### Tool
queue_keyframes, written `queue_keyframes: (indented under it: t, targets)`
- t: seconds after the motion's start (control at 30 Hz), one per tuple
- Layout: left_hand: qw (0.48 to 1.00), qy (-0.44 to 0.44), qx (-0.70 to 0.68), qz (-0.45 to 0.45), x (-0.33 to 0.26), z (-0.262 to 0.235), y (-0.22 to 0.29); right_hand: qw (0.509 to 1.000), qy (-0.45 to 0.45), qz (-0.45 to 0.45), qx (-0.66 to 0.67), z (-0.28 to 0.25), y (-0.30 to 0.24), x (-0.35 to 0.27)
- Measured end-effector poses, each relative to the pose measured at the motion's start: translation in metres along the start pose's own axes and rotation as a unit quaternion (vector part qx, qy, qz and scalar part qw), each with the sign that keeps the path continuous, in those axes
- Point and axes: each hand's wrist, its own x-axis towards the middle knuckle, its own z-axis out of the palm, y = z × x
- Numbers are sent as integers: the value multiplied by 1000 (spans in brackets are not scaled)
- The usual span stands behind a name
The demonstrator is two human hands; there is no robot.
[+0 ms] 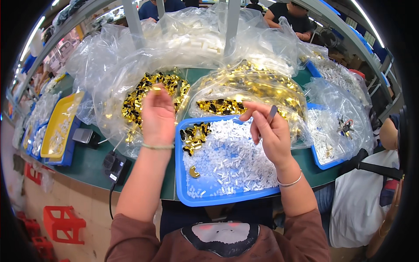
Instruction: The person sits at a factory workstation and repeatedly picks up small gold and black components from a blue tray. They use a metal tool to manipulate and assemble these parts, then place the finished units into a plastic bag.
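Left hand point(158, 114) fingers pinching a gold piece point(156, 89), right hand point(268, 131) fingers gripping a dark stick point(272, 114) (over the blue tray point(181, 183)).

Clear plastic bags point(244, 83) behind tray point(227, 198)

tray point(183, 192) before bags point(131, 83), between both hands.

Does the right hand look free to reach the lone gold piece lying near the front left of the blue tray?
Probably yes. The right hand hovers over the blue tray, and the gold piece lies uncovered on the small white parts. The hand already pinches a dark tool, though.
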Motion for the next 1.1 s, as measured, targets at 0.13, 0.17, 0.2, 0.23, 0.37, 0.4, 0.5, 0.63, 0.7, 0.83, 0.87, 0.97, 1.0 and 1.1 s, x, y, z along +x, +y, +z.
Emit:
queue_keyframes:
  t: [0.13, 0.17, 0.2, 0.23, 0.37, 0.4, 0.5, 0.63, 0.7, 0.83, 0.87, 0.97, 1.0, 1.1]
  targets:
    - [994, 67, -89, -15, 0, 17, 25, 982, -81, 14, -173, 0, 0, 3]
    - [998, -6, -5, -63, 0, 17, 24, 964, -124, -23, -233, 1, 3, 2]
    - [988, -79, 79, -111, -1, 18, 19, 940, -166, -60, -292, 0, 7, 0]
    - [962, -153, 163, -157, -2, 19, 17, 909, -207, -100, -348, -1, 12, 0]
    - [557, -462, 607, -328, -48, 57, 31, 863, -274, -76, -417, -9, 17, -2]
    - [486, -479, 670, -290, -53, 53, 28, 864, -290, -65, -406, -9, 15, -2]
    - [351, -498, 770, -187, -69, 45, 21, 862, -334, -40, -379, -4, 11, -3]
    - [299, -507, 799, -119, -75, 35, 11, 852, -358, -38, -380, -3, 16, -4]
    - [290, -509, 800, -129, -75, 33, 10, 847, -362, -29, -387, -4, 17, -2]
    - [284, -505, 803, -141, -75, 35, 8, 878, -330, -39, -344, -4, 19, -1]
    - [296, -505, 801, -125, -76, 35, 9, 887, -316, -54, -333, -5, 21, 0]
    - [303, -507, 802, -95, -80, 35, 13, 904, -278, -62, -319, -6, 22, 1]
    - [286, -508, 807, -97, -80, 36, 13, 908, -266, -58, -318, -7, 21, 2]
    - [284, -520, 798, -103, -76, 33, 12, 924, -210, -84, -308, -5, 20, 2]
